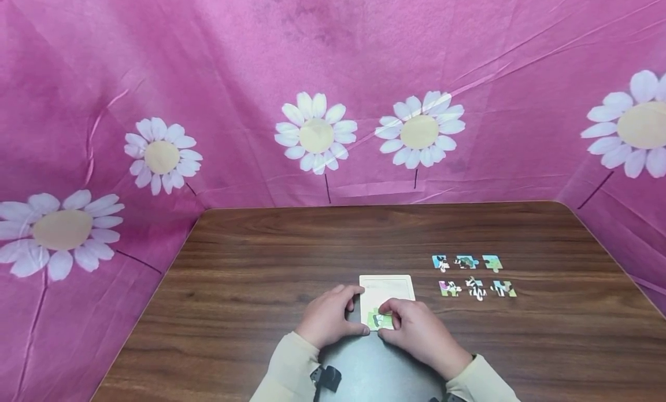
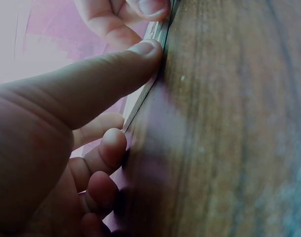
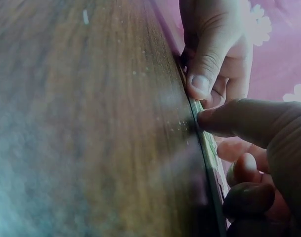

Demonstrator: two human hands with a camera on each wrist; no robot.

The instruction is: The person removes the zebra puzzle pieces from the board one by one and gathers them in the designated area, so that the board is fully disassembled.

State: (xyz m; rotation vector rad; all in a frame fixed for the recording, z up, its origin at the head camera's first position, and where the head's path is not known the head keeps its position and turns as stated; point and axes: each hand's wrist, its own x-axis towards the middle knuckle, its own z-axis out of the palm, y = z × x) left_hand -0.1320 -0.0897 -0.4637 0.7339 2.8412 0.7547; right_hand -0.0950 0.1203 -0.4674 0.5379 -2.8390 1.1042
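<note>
A small pale puzzle tray [image 1: 387, 288] lies on the table in front of the person. Green puzzle pieces [image 1: 372, 319] with a black-and-white patch sit in its near left part. My left hand [image 1: 333, 316] holds the tray at its left side, forefinger on the left edge and thumb by the near left corner. Over the near right part is my right hand [image 1: 416, 331], its curled forefinger and thumb on a green piece at the near edge. In the left wrist view, the left thumb [image 2: 115, 69] rests along the tray's edge. The right thumb [image 3: 224, 118] touches that edge too, in the right wrist view.
On the wooden table [image 1: 250, 257], right of the tray, several loose puzzle pieces [image 1: 466, 262] lie in two rows. A pink cloth with daisies [image 1: 315, 135] hangs behind the table and at both sides. Each wrist wears a dark camera strap [image 1: 328, 377].
</note>
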